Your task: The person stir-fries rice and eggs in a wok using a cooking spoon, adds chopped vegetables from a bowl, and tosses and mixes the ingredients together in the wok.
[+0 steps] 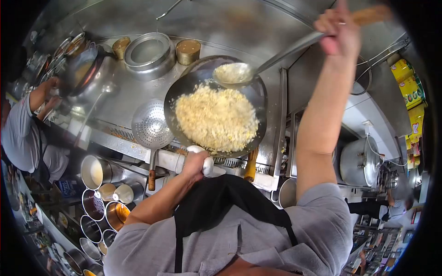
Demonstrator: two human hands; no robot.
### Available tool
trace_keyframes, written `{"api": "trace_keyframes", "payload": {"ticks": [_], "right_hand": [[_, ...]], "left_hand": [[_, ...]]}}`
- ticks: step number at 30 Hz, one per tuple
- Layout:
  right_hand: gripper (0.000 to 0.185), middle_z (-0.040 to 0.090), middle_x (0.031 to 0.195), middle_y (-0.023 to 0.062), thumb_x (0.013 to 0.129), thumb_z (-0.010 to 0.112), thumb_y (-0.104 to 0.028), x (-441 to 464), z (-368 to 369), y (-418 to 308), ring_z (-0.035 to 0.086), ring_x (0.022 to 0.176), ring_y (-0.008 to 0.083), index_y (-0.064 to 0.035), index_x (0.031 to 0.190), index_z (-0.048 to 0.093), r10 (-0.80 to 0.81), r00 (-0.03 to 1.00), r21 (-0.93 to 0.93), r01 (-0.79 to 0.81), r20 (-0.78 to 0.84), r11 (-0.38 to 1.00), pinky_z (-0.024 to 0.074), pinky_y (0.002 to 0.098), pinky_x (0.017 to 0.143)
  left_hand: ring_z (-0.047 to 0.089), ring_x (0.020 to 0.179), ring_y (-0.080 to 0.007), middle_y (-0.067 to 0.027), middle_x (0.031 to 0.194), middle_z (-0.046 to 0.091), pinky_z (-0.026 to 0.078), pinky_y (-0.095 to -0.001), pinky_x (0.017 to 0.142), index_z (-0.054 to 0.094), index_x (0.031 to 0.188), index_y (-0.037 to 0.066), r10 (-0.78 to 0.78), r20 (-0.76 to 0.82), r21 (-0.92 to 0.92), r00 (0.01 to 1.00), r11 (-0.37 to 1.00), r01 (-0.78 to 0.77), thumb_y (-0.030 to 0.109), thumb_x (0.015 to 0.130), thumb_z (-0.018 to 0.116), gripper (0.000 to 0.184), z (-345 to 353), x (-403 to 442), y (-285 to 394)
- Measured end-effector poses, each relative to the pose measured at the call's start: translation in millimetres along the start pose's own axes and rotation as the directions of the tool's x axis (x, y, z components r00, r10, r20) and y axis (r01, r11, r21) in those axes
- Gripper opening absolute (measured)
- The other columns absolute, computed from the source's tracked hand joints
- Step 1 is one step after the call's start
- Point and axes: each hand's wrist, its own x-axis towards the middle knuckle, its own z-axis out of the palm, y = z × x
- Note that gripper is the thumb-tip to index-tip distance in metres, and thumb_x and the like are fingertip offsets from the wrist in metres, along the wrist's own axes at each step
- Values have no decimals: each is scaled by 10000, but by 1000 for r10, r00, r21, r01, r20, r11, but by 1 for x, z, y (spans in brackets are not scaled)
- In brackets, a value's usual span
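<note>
Fried rice (216,119) with bits of egg lies in a dark wok (169,103) in front of me. My left hand (195,164) is closed around a white cloth (209,166) at the wok's near edge; whatever handle lies under the cloth is hidden. My right hand (340,30), raised at the upper right and slightly blurred, grips the long handle of a ladle (235,73). Some rice sits in the ladle's bowl, over the far rim of the wok. A perforated skimmer (151,122) with a wooden handle rests just left of the wok.
Behind the wok stand a metal pot (149,55) and a tin can (188,51). Several seasoning containers (94,172) line the lower left. A bamboo brush (251,165) is near my apron. At the left, another person (25,115) works at a wok. A lidded pot (361,161) stands right.
</note>
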Motion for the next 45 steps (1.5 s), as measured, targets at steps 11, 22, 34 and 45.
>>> {"api": "trace_keyframes", "payload": {"ticks": [11,22,34,45], "right_hand": [[243,408,515,20,883,607,-230,-60,-24,122,392,396,125,-62,802,451,143,932,-309,-252,-334,917,344,300,375],[235,346,523,-69,916,562,-264,-36,35,17,321,407,63,-123,784,429,289,957,-241,-286,-21,927,318,238,394],[242,406,536,16,885,601,-204,-44,-27,126,346,381,104,-60,869,408,-17,929,-352,-124,-370,928,315,283,352],[210,380,540,-51,905,576,-219,-10,54,11,352,432,72,-98,787,451,-58,987,-394,-5,-149,919,306,230,398]], "left_hand": [[572,873,-230,-120,1003,575,478,-355,741,492,1121,1,208,147,316,967,917,-245,42,752,604,388,-72,40,-79],[580,630,-236,-116,761,572,480,-391,541,528,903,6,114,108,-117,988,988,-101,34,799,521,108,-6,11,-7],[576,723,-187,-81,834,577,484,-345,603,547,965,18,-60,32,31,998,998,59,54,777,562,192,-37,12,-27],[591,586,-237,-129,750,576,465,-389,482,526,877,-34,-78,-1,5,997,997,78,56,782,569,138,36,105,1]]}}
